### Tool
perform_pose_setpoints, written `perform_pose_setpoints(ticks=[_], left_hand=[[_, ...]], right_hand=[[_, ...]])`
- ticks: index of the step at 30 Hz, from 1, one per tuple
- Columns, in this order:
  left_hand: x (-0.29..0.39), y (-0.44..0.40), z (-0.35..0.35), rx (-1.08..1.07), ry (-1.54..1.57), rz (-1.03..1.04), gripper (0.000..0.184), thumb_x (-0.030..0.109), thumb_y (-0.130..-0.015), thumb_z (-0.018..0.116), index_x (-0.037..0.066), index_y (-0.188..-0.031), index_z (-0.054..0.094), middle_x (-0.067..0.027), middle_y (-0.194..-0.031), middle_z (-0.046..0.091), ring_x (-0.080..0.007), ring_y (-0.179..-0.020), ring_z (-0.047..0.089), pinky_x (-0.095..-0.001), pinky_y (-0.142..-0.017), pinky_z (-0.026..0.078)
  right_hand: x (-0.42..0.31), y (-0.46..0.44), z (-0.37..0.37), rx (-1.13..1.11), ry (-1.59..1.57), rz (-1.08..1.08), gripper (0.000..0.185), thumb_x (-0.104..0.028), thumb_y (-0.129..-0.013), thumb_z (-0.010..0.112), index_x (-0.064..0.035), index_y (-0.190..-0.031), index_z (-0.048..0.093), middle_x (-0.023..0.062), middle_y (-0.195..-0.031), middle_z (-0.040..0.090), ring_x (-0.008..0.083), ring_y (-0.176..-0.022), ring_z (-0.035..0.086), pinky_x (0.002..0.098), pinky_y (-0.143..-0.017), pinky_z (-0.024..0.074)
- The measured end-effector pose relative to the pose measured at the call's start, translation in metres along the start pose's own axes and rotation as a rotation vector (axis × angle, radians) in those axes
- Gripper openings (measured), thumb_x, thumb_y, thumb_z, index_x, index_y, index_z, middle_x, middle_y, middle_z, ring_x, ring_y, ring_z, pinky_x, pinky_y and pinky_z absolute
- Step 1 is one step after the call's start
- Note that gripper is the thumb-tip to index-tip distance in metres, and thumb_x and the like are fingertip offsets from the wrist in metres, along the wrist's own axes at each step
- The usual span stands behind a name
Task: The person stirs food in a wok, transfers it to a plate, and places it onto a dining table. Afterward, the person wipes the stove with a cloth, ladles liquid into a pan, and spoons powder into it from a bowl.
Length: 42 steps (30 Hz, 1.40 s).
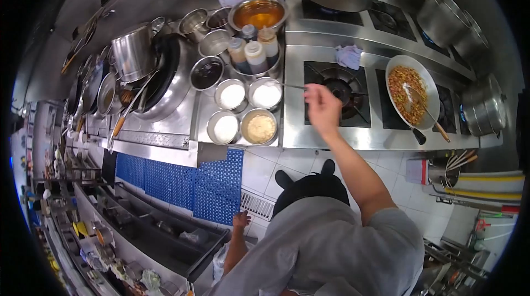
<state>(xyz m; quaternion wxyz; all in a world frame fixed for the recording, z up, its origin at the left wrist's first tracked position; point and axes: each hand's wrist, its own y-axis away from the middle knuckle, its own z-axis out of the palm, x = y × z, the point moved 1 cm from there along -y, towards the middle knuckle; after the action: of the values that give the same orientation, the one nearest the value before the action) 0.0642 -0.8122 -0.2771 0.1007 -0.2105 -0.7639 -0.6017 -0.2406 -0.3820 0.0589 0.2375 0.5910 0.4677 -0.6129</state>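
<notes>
My right hand [323,109] is closed on the thin handle of a spoon [292,85]. The spoon reaches left over a steel bowl of white powder [266,94]; its tip is hard to make out against the powder. Close by are two more bowls of white powder, the upper one [232,95] and the lower one [225,128], and a bowl of pale yellow powder [260,127]. My left hand [241,219] hangs low at my side, its fingers loosely apart, with nothing seen in it.
Squeeze bottles [255,56] stand behind the bowls, near a bowl of amber liquid [259,14]. A burner [337,93] lies under my right forearm. Right of it sits a white pan [435,97] of chopped food with a spoon. A wok [165,75] is at left.
</notes>
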Motion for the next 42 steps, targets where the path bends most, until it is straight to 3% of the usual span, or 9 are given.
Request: perform_pose_setpoints(ticks=[6,9,12,16,19,22,25,32,42], left_hand=[[-0.068,0.023,-0.008,0.061,0.329,0.029,0.035,0.030,-0.094,0.058,-0.004,-0.100,0.058,-0.0179,-0.076,0.068,-0.0203,-0.050,0.059,-0.0324,-0.041,0.046],[-0.063,0.042,0.021,-0.024,0.270,-0.050,0.038,0.031,-0.094,0.058,-0.006,-0.104,0.055,-0.0211,-0.079,0.067,-0.0214,-0.050,0.059,-0.0328,-0.039,0.044],[-0.081,0.045,0.061,-0.035,0.323,-0.064,0.039,0.030,-0.095,0.058,-0.005,-0.110,0.053,-0.0228,-0.083,0.067,-0.0222,-0.050,0.058,-0.0321,-0.038,0.043],[-0.063,0.045,0.122,-0.115,0.217,0.116,0.039,0.032,-0.094,0.062,-0.005,-0.107,0.057,-0.0179,-0.079,0.068,-0.0199,-0.054,0.061,-0.0298,-0.043,0.045],[0.004,0.060,0.176,-0.097,0.057,0.338,0.040,0.035,-0.093,0.064,-0.005,-0.100,0.064,-0.0128,-0.072,0.070,-0.0175,-0.059,0.064,-0.0278,-0.051,0.048],[0.138,0.121,0.256,-0.106,-0.106,0.557,0.044,0.039,-0.094,0.063,-0.005,-0.098,0.067,-0.0111,-0.071,0.070,-0.0166,-0.063,0.065,-0.0273,-0.061,0.050],[0.263,0.207,0.376,-0.457,-0.069,0.565,0.043,0.038,-0.099,0.058,-0.003,-0.102,0.068,-0.0093,-0.078,0.069,-0.0151,-0.070,0.065,-0.0278,-0.066,0.050],[0.369,0.344,0.624,-1.054,0.362,-0.075,0.065,0.056,-0.096,0.053,-0.004,-0.119,0.060,-0.0115,-0.090,0.067,-0.0226,-0.090,0.068,-0.0303,-0.077,0.055],[0.380,0.323,0.644,-1.140,0.947,-0.505,0.019,0.010,-0.090,0.059,-0.006,-0.099,0.055,-0.0028,-0.070,0.053,-0.0077,-0.050,0.043,-0.0183,-0.037,0.031]], right_hand=[[0.072,-0.016,0.173,-0.460,0.314,-0.285,0.013,-0.004,-0.083,0.055,-0.0005,-0.090,0.066,0.0233,-0.089,0.066,0.0426,-0.088,0.062,0.0500,-0.080,0.0505],[0.081,-0.023,0.185,-0.534,0.430,-0.139,0.015,-0.012,-0.083,0.063,-0.0014,-0.092,0.069,0.0243,-0.095,0.067,0.0403,-0.096,0.063,0.0488,-0.084,0.0510],[0.033,-0.017,0.118,-0.388,0.588,-0.222,0.047,-0.034,-0.089,0.067,-0.0078,-0.127,0.061,0.0207,-0.123,0.060,0.0403,-0.115,0.055,0.0471,-0.099,0.0443],[-0.019,-0.055,-0.095,-0.238,0.881,-0.594,0.018,-0.022,-0.083,0.067,-0.0068,-0.091,0.072,0.0113,-0.090,0.069,0.0326,-0.091,0.063,0.0445,-0.083,0.0510],[0.025,-0.083,-0.325,0.012,1.352,-0.263,0.015,-0.018,-0.084,0.062,-0.0053,-0.085,0.070,0.0151,-0.083,0.066,0.0341,-0.082,0.064,0.0442,-0.073,0.0524],[0.066,-0.061,-0.515,0.072,1.746,0.166,0.045,-0.039,-0.086,0.067,-0.0081,-0.117,0.062,0.0151,-0.119,0.060,0.0353,-0.115,0.053,0.0546,-0.092,0.0417],[0.141,-0.048,-0.614,-0.235,1.587,0.262,0.051,-0.050,-0.092,0.058,-0.0099,-0.124,0.057,0.0198,-0.108,0.064,0.0398,-0.100,0.063,0.0533,-0.083,0.0501],[0.078,-0.052,-0.633,-0.343,1.548,-0.031,0.021,-0.034,-0.099,0.052,-0.0146,-0.107,0.056,0.0118,-0.080,0.063,0.0325,-0.068,0.067,0.0451,-0.062,0.0551],[0.141,-0.141,-0.614,-0.516,1.371,0.121,0.031,-0.041,-0.098,0.050,-0.0152,-0.106,0.065,0.0180,-0.084,0.069,0.0369,-0.078,0.069,0.0494,-0.068,0.0550]])
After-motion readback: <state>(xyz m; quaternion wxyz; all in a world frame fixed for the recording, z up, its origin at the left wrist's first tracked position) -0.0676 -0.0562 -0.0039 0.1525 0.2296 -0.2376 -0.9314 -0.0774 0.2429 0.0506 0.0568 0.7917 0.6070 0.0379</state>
